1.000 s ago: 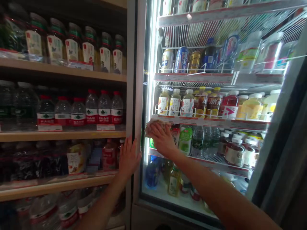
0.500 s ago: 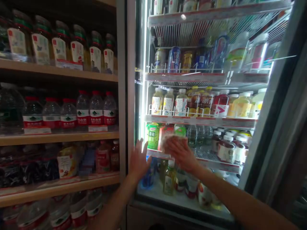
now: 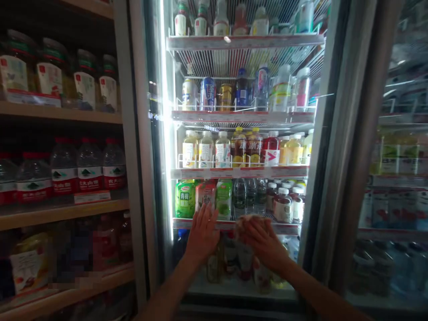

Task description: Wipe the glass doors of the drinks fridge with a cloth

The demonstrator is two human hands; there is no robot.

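Wood shelving (image 3: 67,117) on the far left carries red-capped water bottles (image 3: 88,167), dim and out of the action. Moving right, the left hand (image 3: 202,234) has slid off the door frame onto the cooler's glass door (image 3: 157,147), flat, fingers spread. Beside it, the right hand (image 3: 262,240) has dropped from the upper shelf level to low on the glass, fingers pressed together over a crumpled cloth (image 3: 249,219), so the wiping looks to be working downward. Behind the glass, lit wire racks hold green juice bottles (image 3: 185,199); a second cooler (image 3: 394,178) stands at right.
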